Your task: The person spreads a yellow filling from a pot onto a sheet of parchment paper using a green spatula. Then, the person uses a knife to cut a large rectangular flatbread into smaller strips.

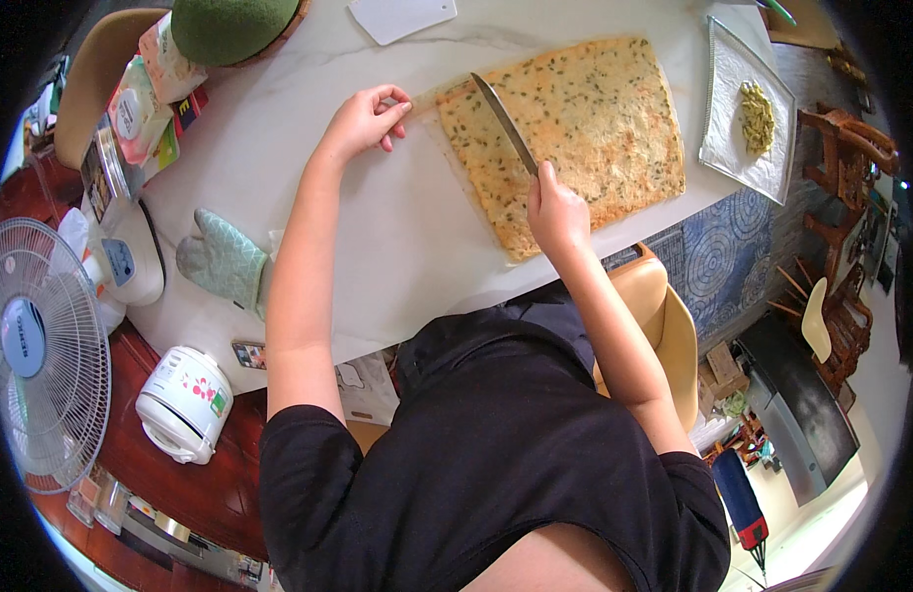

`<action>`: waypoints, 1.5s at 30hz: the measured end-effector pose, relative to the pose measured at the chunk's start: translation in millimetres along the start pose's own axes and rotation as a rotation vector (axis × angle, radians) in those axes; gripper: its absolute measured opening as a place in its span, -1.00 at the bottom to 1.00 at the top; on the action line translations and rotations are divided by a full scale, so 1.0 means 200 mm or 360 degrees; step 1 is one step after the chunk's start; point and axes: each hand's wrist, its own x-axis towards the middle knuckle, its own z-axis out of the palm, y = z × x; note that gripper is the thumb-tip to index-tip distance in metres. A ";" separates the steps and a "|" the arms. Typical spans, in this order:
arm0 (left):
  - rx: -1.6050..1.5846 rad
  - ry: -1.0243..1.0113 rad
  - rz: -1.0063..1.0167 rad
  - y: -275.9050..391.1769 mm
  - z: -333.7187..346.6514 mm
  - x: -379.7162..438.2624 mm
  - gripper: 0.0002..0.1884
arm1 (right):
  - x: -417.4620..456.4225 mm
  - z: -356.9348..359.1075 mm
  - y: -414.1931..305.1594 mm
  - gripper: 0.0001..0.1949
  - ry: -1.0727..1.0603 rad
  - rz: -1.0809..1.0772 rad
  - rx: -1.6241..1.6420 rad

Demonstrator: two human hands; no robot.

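Observation:
A flat rectangular sheet of baked cake, golden and dotted with green flecks, lies on thin baking paper that shows along its left side. My right hand is closed around the handle of a long knife. The blade reaches over the left part of the cake, its tip near the far left corner; whether it touches the surface is hard to tell. Just beyond that corner is my left hand, fingers curled and thumb near the forefinger. Its fingertips are by the paper's edge, and a pinch on it cannot be made out.
The marble-patterned table also holds a white scraper, a green dome, an oven mitt and a phone. On the right stands a paper-lined rack with greenish food pieces. A rice cooker and fan are left.

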 end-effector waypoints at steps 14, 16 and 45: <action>0.0025 0.0038 0.0009 0.01 0.01 -0.01 -0.77 | -0.01 -0.01 -0.04 -0.82 -0.0056 0.0034 -0.0007; 0.0008 0.0015 0.0036 -0.01 0.01 0.00 -0.76 | -0.01 -0.02 -0.05 -0.82 -0.0079 0.0031 -0.0002; 0.0037 -0.0058 0.0070 0.01 0.05 -0.06 -0.77 | -0.01 0.00 -0.04 -0.81 -0.0087 0.0009 0.0012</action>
